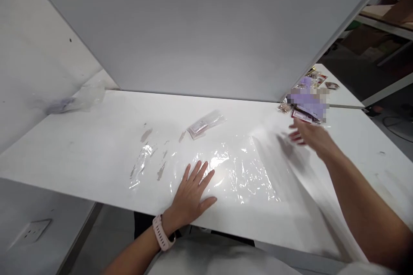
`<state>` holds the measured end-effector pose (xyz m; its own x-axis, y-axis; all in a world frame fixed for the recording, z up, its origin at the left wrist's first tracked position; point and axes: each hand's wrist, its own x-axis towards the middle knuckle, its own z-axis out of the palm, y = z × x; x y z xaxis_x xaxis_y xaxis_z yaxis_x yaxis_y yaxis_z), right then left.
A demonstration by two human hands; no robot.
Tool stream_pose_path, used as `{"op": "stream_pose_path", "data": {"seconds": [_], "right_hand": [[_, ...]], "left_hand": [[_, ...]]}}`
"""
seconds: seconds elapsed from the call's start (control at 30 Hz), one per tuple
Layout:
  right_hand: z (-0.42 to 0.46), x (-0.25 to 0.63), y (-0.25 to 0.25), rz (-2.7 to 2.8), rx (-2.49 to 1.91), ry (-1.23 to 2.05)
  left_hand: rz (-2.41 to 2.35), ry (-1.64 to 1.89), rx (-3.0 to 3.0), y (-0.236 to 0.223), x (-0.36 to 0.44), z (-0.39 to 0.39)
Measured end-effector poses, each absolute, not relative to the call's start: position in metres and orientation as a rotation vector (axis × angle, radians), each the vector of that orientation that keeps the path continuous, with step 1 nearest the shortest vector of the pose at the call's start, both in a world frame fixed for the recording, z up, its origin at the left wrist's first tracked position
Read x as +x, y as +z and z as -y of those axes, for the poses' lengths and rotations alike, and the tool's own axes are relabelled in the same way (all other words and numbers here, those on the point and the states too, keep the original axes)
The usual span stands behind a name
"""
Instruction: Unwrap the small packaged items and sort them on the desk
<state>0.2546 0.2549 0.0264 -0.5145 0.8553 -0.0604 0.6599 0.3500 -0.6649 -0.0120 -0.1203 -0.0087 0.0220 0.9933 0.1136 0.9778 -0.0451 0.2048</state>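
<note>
My left hand [194, 193] lies flat with its fingers spread, pressing on a clear, shiny plastic sheet or bag [241, 172] on the white table. A pink watch [161, 233] is on that wrist. My right hand [311, 136] is stretched out to the right, its fingers apart and a little blurred, with nothing visible in them. It is close to a pile of packets [306, 105], some purple and one red-edged, partly pixelated. A whitish, blurred sheet [287, 176] runs beneath my right arm. Beyond my left hand lies a small clear packet with a pinkish card [201, 126].
A tall grey panel [200, 34] stands along the back of the table [97, 150]. At the far left a clear bag with something purple [74, 101] rests by the wall. More small packets [322, 79] lie behind the pile at right. A wall socket [34, 231] is at lower left.
</note>
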Motion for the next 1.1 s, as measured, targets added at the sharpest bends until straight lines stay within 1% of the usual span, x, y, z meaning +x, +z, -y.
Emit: {"op": "stream_pose_path", "data": {"seconds": [0.07,0.13,0.23,0.33,0.47,0.53,0.6,0.73,0.83,0.93,1.0,1.1], "right_hand": [[-0.192,0.268,0.020,2.323,-1.670,0.977],[-0.139,0.274,0.016,2.364,-1.648,1.039],[-0.087,0.269,0.023,2.312,-1.466,1.327],[-0.058,0.243,0.049,2.150,-1.256,1.614],[-0.023,0.185,0.081,2.144,-0.844,1.759],[-0.006,0.155,0.081,2.216,-0.696,1.749],[0.005,0.134,0.069,2.313,-0.642,1.711],[0.011,0.127,0.034,2.572,-0.519,1.558],[0.014,0.137,0.017,2.683,-0.346,1.494],[0.020,0.138,0.011,2.639,-0.217,1.391],[0.023,0.131,0.013,2.628,-0.138,1.265],[0.022,0.118,0.017,2.743,-0.033,1.053]], "left_hand": [[-2.094,0.368,2.171,-0.009,-0.012,0.121],[-2.050,0.384,2.151,-0.009,-0.011,0.121],[-1.941,0.408,2.136,-0.009,-0.008,0.123],[-1.783,0.481,2.140,-0.007,0.000,0.126],[-1.627,0.727,2.062,-0.001,0.014,0.131],[-1.604,0.861,1.967,0.002,0.018,0.138],[-1.607,0.938,1.919,0.003,0.017,0.151],[-1.590,0.918,1.967,0.008,-0.004,0.191],[-1.503,0.898,1.865,0.019,-0.020,0.210],[-1.332,1.115,1.486,0.027,-0.023,0.203],[-1.240,1.360,1.054,0.025,-0.020,0.191],[-1.264,1.729,0.370,0.017,-0.016,0.179]]}}
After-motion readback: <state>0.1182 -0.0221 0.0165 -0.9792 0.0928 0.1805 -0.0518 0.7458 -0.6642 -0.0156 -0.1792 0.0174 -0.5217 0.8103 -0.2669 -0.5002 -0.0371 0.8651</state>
